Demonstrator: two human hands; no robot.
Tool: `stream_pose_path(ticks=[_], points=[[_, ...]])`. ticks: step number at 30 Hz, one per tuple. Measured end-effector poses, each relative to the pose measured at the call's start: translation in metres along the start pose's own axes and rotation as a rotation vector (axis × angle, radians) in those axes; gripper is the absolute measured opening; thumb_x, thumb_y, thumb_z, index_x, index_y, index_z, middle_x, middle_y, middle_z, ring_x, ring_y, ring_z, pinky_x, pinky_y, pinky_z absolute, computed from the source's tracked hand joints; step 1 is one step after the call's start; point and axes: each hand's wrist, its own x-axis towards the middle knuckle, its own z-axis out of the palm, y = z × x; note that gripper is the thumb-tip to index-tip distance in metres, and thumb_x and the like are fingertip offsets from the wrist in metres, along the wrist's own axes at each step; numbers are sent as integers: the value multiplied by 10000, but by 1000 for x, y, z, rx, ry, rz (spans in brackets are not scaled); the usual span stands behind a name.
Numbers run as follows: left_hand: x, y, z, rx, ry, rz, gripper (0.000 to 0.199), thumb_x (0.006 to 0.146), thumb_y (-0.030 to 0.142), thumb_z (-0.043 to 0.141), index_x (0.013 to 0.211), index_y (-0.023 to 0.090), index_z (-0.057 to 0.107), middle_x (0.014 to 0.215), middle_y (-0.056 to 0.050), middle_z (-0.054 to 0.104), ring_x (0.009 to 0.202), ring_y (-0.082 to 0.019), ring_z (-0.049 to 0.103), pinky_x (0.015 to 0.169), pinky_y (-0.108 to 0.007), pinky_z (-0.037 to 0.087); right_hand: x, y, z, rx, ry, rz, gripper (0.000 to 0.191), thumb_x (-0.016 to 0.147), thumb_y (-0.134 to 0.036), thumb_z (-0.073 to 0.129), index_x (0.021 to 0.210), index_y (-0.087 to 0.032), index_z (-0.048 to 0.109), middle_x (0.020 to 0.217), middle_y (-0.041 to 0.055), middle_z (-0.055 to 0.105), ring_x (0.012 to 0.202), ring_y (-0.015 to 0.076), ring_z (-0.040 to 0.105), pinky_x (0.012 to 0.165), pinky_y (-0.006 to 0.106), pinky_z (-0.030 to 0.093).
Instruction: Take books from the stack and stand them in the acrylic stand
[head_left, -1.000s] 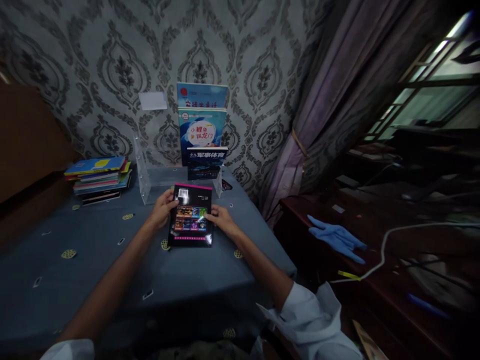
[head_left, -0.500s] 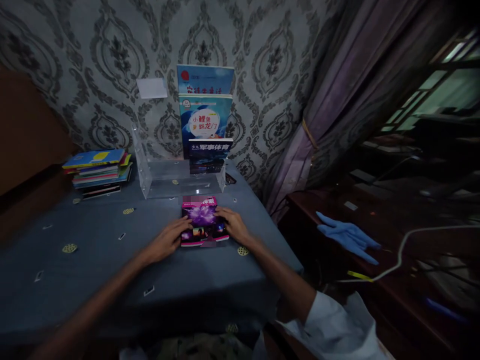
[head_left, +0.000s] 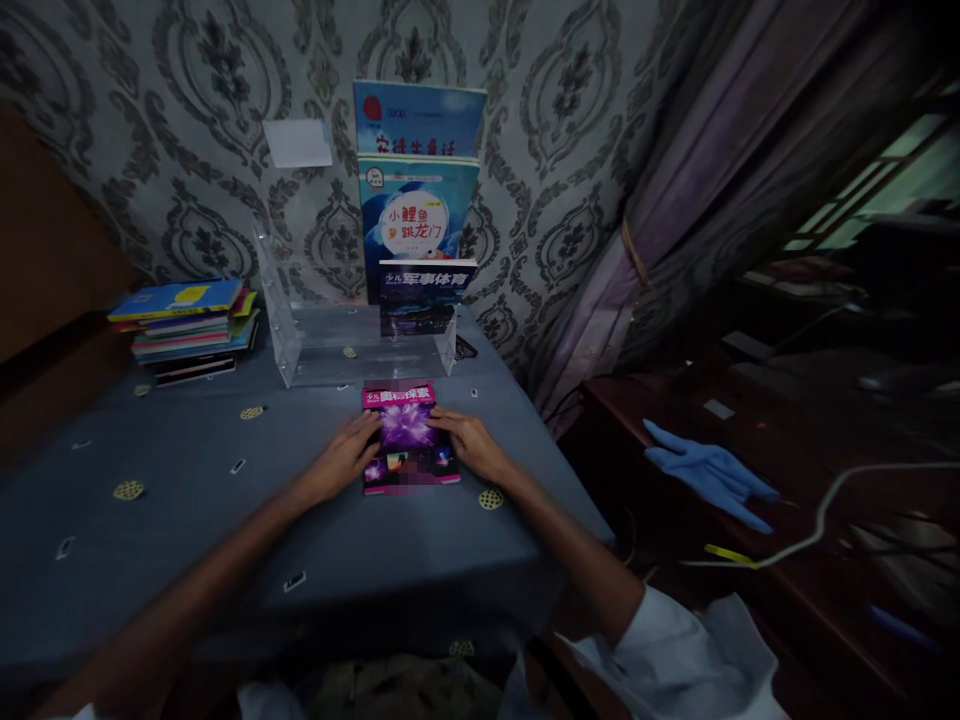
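Observation:
A small book (head_left: 409, 425) with a pink and purple cover lies face up at the front of a clear acrylic stand. My left hand (head_left: 346, 462) holds its left edge, with fingertips over the cover. On the opposite edge is my right hand (head_left: 469, 445), gripping it with the thumb side out of clear sight. In the acrylic stand (head_left: 337, 372), books stand upright in tiers at its right side: a dark book (head_left: 427, 300) in front, a light-blue book (head_left: 416, 215) behind it, and a taller blue book (head_left: 420, 118) at the back.
A stack of books (head_left: 187, 325) sits at the table's left. Behind the stand's right end lies a dark object (head_left: 466, 347). A blue glove (head_left: 709, 475) and a white cable (head_left: 814, 510) rest on the brown furniture at right. A curtain (head_left: 600, 290) hangs there.
My view has shifted slightly. Both hands stay at the sides of the pink and purple book, which lies nearly where it was, and its title shows more clearly.

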Motion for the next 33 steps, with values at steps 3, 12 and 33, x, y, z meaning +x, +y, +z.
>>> stream_pose_path(ticks=[3,12,33], points=[[17,-7,5,27,39,-20,436,951,325,482,1352,183,573,1475,-135,546,1419,-279,453,1203,-498,303,5,-2,1,16,7,14,478,847,-58,496,1239,-225,712,1364,89,654,1341,268,554,1150,527,422],[49,-19,4,161,42,-35,456,960,227,412,1384,128,548,1484,-174,525,1422,-287,445,1182,-509,315,19,3,13,-82,7,13,381,946,-239,537,1304,-174,652,1422,144,601,1380,285,511,1171,519,390],[51,-17,16,324,172,-82,499,959,281,420,1429,125,485,1491,-202,507,1428,-333,424,1170,-527,301,88,38,51,-220,63,31,398,963,-220,525,1350,-179,607,1415,148,606,1369,247,518,1200,478,331]])
